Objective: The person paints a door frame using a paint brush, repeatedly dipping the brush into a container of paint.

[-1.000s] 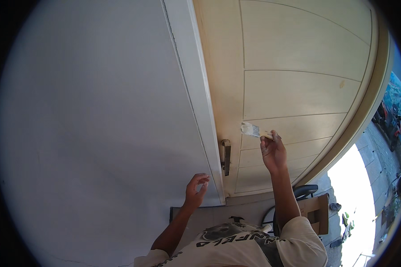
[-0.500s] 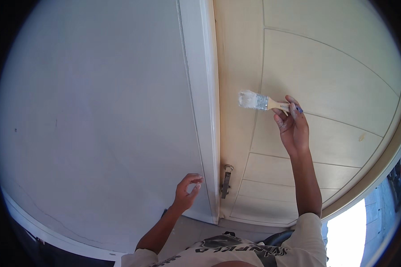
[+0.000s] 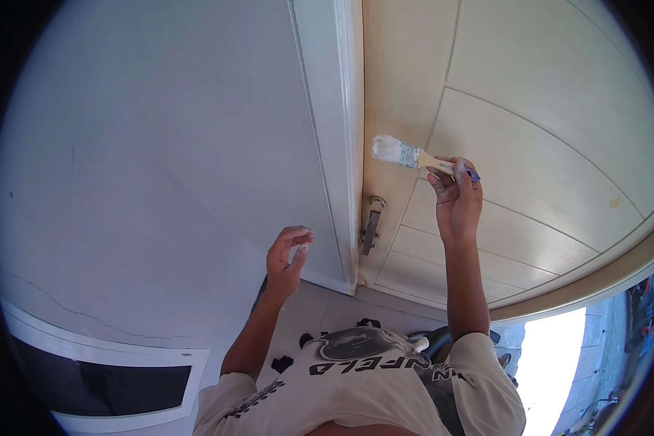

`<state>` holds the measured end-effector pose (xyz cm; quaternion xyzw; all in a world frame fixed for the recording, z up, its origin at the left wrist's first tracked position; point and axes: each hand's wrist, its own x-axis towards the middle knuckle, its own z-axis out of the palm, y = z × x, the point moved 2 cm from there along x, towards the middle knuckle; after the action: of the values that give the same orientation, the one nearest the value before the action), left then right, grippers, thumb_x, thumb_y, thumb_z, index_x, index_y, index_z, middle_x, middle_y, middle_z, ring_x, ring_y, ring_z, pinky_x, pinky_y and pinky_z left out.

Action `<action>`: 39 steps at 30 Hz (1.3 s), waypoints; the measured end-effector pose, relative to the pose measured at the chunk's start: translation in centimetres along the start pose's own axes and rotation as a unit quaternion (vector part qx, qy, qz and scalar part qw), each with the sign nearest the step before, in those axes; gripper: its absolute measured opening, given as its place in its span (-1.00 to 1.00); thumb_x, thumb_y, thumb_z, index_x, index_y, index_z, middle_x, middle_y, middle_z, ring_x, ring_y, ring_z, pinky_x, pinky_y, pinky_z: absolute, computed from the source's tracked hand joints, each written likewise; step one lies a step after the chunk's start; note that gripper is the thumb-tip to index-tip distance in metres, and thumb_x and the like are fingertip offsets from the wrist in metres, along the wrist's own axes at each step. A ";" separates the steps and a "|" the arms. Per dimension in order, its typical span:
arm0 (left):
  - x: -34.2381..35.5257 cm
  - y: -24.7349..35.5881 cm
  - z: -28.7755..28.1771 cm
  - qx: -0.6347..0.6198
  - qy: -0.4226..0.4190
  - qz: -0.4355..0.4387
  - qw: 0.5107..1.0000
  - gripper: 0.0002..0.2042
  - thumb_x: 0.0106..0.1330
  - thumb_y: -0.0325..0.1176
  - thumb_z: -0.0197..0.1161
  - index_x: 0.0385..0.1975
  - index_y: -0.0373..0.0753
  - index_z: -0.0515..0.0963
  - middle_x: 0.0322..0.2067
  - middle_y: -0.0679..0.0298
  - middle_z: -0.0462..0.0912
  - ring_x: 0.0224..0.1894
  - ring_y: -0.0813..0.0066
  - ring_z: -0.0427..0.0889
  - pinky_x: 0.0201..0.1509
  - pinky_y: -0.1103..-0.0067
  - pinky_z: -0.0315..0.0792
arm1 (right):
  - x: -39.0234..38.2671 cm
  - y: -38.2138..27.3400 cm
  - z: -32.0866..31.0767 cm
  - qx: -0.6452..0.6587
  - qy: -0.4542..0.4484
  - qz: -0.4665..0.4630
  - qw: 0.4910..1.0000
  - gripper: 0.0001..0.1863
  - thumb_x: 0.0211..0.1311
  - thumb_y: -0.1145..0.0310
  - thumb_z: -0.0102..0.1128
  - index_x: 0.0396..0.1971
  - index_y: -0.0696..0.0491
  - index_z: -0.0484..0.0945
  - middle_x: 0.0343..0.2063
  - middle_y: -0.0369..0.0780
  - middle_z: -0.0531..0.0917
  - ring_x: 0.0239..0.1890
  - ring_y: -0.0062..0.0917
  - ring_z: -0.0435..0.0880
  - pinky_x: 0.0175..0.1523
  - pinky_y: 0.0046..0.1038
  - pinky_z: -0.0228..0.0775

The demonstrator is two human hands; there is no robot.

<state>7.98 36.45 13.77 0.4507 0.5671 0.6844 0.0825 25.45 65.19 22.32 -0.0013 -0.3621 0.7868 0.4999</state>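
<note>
My right hand [image 3: 459, 196] grips a paintbrush [image 3: 396, 150] by its pale wooden handle. The white-coated bristles point left, and a blue mark shows at the handle's tip. Behind the brush stands a cream panelled door [image 3: 512, 142] with grooves across it; I cannot tell whether the bristles touch it. My left hand [image 3: 289, 251] is raised near the white door frame [image 3: 341, 131], with fingers curved, a gap to the thumb and nothing held. White smears mark the fingers of both hands. A metal door handle [image 3: 373, 225] sits below the brush.
A pale wall [image 3: 160, 160] fills the left side, with a crack low on it. At lower left is a white-framed dark window [image 3: 102, 381]. Bright daylight and bluish paving [image 3: 587, 363] show at lower right, past the door's edge. Grey floor [image 3: 305, 301] lies below.
The view has shifted, so the door handle and floor sit higher and more of the window shows. The brush has moved slightly left and up in view. Both hands keep much the same pose.
</note>
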 end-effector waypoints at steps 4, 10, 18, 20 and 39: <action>0.1 0.3 -0.1 0.002 0.005 -0.008 1.000 -0.70 0.35 -0.69 0.09 0.05 -0.31 0.50 0.00 0.12 0.59 0.03 0.35 0.62 0.20 0.41 0.45 | 0.2 0.6 1.3 -0.034 0.028 -0.045 0.998 -0.83 0.52 0.43 0.07 -0.06 0.21 0.50 -0.12 0.05 0.68 -0.12 -0.29 0.77 -0.01 -0.37 0.72; 0.2 0.5 0.1 0.003 -0.008 -0.014 1.000 -0.71 0.37 -0.67 0.10 0.05 -0.31 0.50 0.00 0.13 0.59 0.04 0.35 0.62 0.20 0.40 0.46 | 2.1 -1.6 4.3 -0.021 -0.025 -0.092 0.995 -0.81 0.51 0.43 0.08 -0.04 0.22 0.50 -0.10 0.05 0.68 -0.11 -0.28 0.77 0.00 -0.37 0.72; 0.7 1.5 -0.3 0.010 -0.002 0.000 1.000 -0.74 0.40 -0.64 0.12 0.05 -0.32 0.50 -0.01 0.14 0.61 0.02 0.37 0.64 0.19 0.42 0.48 | 7.6 -10.2 8.8 -0.066 -0.118 -0.106 0.985 -0.80 0.52 0.43 0.05 0.00 0.20 0.49 -0.05 0.06 0.67 -0.06 -0.30 0.76 0.01 -0.40 0.72; 0.8 1.8 -0.2 0.005 0.001 0.012 1.000 -0.74 0.40 -0.64 0.13 0.05 -0.32 0.51 -0.01 0.14 0.61 0.02 0.38 0.64 0.19 0.43 0.48 | 9.2 -12.3 11.6 -0.051 -0.163 -0.124 0.978 -0.80 0.53 0.43 0.05 0.01 0.21 0.49 -0.03 0.05 0.66 -0.04 -0.29 0.76 0.02 -0.42 0.71; 1.4 3.4 0.8 -0.009 0.006 0.078 0.997 -0.75 0.40 -0.63 0.14 0.04 -0.33 0.52 -0.03 0.14 0.62 0.02 0.41 0.65 0.18 0.47 0.49 | 16.9 -35.3 39.2 -0.255 -0.371 -0.436 0.779 -0.84 0.49 0.37 0.16 -0.07 0.12 0.58 -0.14 -0.17 0.72 -0.04 -0.42 0.76 0.03 -0.37 0.68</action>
<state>9.05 36.74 17.36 0.4885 0.5248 0.6965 0.0292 30.49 64.66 77.49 0.3215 -0.6687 0.3030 0.5980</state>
